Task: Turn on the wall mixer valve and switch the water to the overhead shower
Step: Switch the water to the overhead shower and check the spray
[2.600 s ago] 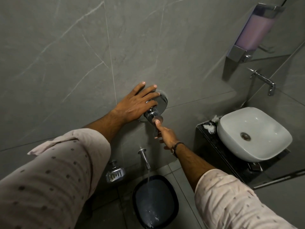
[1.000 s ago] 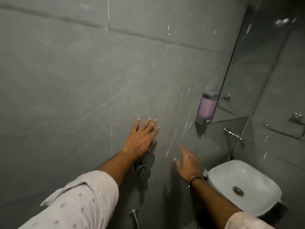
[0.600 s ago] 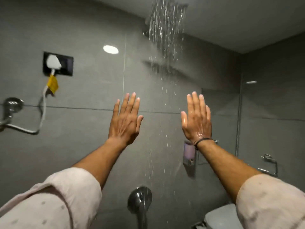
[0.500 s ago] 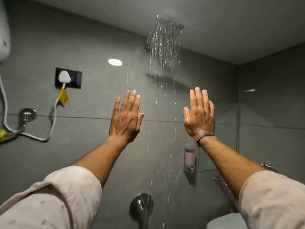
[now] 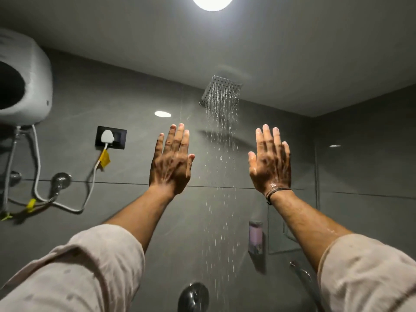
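Note:
The square chrome overhead shower (image 5: 221, 90) hangs near the ceiling, and water falls from it in thin streams down the middle of the view. My left hand (image 5: 171, 164) and my right hand (image 5: 270, 162) are raised on either side of the falling water, fingers spread and holding nothing. The right hand and forearm look wet. The round chrome wall mixer valve (image 5: 193, 297) sits on the grey tiled wall at the bottom edge, well below both hands and untouched.
A white water heater (image 5: 24, 79) hangs at the upper left, its hoses and a plugged-in socket (image 5: 110, 137) below it. A soap dispenser (image 5: 256, 236) is on the wall at lower right. A ceiling lamp (image 5: 212, 1) glows at the top.
Both hands left the mixer valve and rose, open, beside the stream. The view tilted up from the valve and basin to the overhead shower, where water now runs.

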